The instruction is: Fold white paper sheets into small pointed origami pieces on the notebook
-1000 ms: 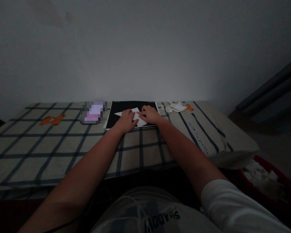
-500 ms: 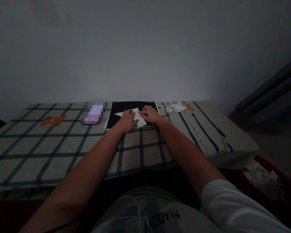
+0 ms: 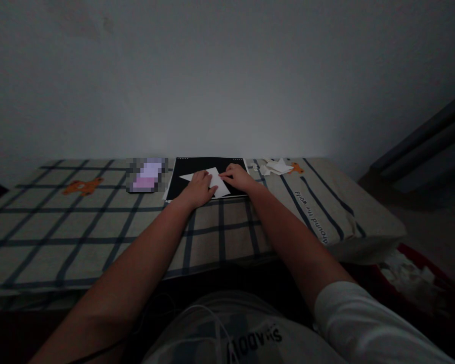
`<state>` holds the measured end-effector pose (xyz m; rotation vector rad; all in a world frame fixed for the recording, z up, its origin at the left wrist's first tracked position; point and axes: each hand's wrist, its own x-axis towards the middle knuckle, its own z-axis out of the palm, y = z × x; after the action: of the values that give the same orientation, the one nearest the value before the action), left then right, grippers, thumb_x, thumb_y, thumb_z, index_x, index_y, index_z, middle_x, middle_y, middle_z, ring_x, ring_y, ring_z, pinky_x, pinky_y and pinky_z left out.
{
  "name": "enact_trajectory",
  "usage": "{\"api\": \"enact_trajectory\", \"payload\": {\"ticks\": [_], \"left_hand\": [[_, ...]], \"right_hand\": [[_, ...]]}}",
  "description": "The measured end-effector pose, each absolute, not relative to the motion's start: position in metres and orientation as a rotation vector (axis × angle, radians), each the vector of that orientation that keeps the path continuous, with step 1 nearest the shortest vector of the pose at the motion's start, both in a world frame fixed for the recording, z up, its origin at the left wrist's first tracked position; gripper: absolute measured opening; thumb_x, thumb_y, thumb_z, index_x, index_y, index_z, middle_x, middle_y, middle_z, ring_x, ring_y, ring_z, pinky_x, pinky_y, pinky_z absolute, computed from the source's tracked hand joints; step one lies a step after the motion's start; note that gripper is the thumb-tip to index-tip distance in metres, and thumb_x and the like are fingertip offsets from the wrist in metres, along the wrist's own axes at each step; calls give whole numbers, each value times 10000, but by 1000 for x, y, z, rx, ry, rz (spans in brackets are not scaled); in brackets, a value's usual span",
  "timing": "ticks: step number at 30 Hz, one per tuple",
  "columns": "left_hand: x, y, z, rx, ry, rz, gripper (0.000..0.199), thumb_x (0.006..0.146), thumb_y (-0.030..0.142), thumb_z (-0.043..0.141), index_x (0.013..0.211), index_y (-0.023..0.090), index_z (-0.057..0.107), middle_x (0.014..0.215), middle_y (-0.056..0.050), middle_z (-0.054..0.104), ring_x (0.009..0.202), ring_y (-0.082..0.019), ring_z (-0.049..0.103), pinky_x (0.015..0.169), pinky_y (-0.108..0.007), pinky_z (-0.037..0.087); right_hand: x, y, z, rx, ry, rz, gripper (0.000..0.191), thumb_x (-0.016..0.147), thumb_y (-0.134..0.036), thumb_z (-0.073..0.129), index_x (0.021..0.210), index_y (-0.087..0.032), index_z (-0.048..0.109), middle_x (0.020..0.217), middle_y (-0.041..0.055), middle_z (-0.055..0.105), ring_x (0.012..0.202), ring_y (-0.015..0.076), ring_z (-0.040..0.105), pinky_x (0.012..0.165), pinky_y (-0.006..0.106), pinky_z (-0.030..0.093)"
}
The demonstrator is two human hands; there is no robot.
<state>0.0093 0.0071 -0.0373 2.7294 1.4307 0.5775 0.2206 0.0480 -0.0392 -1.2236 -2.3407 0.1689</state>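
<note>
A folded white paper (image 3: 217,185) with a long point (image 3: 185,177) to the left lies on a black sheet (image 3: 207,163). My left hand (image 3: 199,189) rests flat across the paper's middle, its fingers forward and the thumb apart, pressing it down. At the paper's right edge, my right hand (image 3: 238,177) has its thumb and forefinger brought together in a pinch on the paper. The black sheet has white edges and small holes along its far side. Part of the paper is hidden beneath my left hand.
A blurred-out phone-like object (image 3: 147,175) lies left of the black sheet. Scraps of white paper (image 3: 278,167) lie to its right. A checked cloth (image 3: 136,227) covers the table against the wall. Below right stands a red bin (image 3: 445,278) holding crumpled white litter.
My right hand has shifted slightly right, and its thumb and forefinger are closer together at the paper's edge. My left hand and the paper have hardly moved.
</note>
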Motion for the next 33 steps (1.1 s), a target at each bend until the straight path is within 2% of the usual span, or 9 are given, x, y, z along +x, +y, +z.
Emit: {"api": "enact_trajectory", "payload": {"ticks": [10, 17, 24, 29, 33], "left_hand": [[11, 5, -35, 2741, 1466, 537, 499, 925, 396, 464, 1243, 21, 553, 1358, -256, 476, 1306, -364, 425, 1127, -503, 349], [11, 6, -36, 2765, 1471, 520, 506, 929, 391, 465, 1252, 10, 549, 1360, -262, 478, 1310, -365, 426, 1135, -495, 343], [10, 8, -39, 2754, 1453, 560, 498, 925, 386, 486, 1253, 16, 549, 1359, -251, 474, 1316, -348, 425, 1146, -483, 333], [11, 7, -36, 2754, 1467, 526, 508, 930, 388, 476, 1253, 2, 547, 1350, -260, 478, 1305, -356, 430, 1141, -489, 336], [12, 5, -35, 2739, 1461, 534, 515, 934, 403, 454, 1264, 15, 537, 1354, -255, 477, 1301, -359, 426, 1131, -506, 344]], "right_hand": [[208, 43, -24, -1466, -2419, 91, 361, 1024, -347, 425, 1204, -248, 722, 1115, 108, 639, 1011, 217, 548, 895, 323, 406], [202, 50, -15, -1587, -2429, 134, 401, 1026, -391, 390, 1277, -267, 677, 1222, 108, 675, 1107, 252, 604, 898, 347, 447], [197, 60, -17, -1635, -2403, 215, 390, 1018, -385, 396, 1307, -319, 649, 1310, 64, 662, 1171, 265, 603, 906, 376, 470], [201, 55, -16, -1603, -2476, 120, 415, 1015, -372, 422, 1393, -306, 579, 1291, 101, 650, 1185, 272, 584, 924, 372, 460], [213, 51, -12, -1514, -2549, 177, 421, 989, -389, 504, 1390, -291, 584, 1246, 108, 647, 1145, 253, 584, 932, 339, 440]]}}
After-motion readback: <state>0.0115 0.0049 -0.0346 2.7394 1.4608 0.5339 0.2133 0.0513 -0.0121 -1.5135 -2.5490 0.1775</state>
